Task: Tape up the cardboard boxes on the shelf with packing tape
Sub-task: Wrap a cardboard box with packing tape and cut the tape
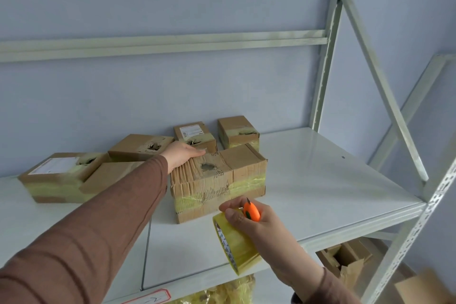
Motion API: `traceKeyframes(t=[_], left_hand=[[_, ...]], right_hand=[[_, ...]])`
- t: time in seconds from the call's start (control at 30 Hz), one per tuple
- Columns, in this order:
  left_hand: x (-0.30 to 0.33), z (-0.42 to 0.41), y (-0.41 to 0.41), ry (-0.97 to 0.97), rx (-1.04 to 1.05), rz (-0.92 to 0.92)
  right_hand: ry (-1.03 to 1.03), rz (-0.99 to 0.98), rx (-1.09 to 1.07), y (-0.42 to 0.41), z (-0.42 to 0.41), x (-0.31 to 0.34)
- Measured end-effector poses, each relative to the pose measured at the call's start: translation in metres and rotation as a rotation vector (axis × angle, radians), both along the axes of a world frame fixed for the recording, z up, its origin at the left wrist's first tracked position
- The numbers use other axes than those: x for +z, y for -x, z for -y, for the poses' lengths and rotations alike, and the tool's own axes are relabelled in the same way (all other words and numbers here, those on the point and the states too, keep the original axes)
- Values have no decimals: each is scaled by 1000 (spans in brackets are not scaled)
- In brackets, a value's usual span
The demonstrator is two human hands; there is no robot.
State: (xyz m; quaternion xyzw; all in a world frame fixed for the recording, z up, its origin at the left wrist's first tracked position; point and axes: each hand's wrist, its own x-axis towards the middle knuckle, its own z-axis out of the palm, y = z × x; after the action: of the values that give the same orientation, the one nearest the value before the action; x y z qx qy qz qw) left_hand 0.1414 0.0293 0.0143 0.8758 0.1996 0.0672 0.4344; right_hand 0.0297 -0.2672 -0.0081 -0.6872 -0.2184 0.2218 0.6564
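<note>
A worn cardboard box point(237, 170) with a hole in its top and yellowish tape bands around its sides sits mid-shelf. My left hand point(181, 155) lies flat on its top left edge. Just in front of that box, my right hand point(251, 219) holds a roll of clear yellowish packing tape point(237, 244) together with a small orange cutter point(251, 211), blade pointing up. Several more taped boxes stand behind and to the left: a flat one point(56, 175), one point(140, 147) with a torn hole, and two small ones point(195, 134) point(238, 131) against the wall.
The white metal shelf point(320, 180) is bare on its right half. Grey uprights and a diagonal brace point(380, 81) stand at the right. On the lower level lie opened cardboard point(345, 259) and yellowish tape scraps point(237, 289). A blue wall lies behind.
</note>
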Motion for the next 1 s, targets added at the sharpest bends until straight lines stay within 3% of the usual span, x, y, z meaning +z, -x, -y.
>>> traceKeyframes(t=[0.13, 0.27, 0.33, 0.4, 0.47, 0.5, 0.57, 0.63, 0.8, 0.93, 1.0], left_hand=[[0, 2, -4, -42, 28, -168], [-1, 1, -5, -77, 89, -138], [-6, 0, -5, -129, 113, -1], [-6, -2, 0, -164, 124, 261], [1, -5, 8, -178, 7, 386], [6, -4, 11, -184, -110, 321], [11, 0, 16, -260, -307, 16], [9, 3, 19, -281, -362, -172], [2, 5, 17, -243, -305, -104], [-8, 3, 19, -199, -274, 100], [-8, 2, 20, -197, -243, 51]], right_hand=[[1, -3, 13, -2, 1, -3], [2, -12, 29, -3, 1, -5], [2, -14, 30, -5, 1, -5], [1, -7, 32, -6, 2, -6], [-1, -3, 43, -7, 2, -6], [-2, -5, 50, -8, 2, -7], [-1, -8, 59, -8, 1, -7], [5, -3, 62, -8, -1, -7], [24, 13, 53, -7, 1, -6], [11, 10, 48, -6, 5, -4], [-15, 18, 37, -4, 7, 0]])
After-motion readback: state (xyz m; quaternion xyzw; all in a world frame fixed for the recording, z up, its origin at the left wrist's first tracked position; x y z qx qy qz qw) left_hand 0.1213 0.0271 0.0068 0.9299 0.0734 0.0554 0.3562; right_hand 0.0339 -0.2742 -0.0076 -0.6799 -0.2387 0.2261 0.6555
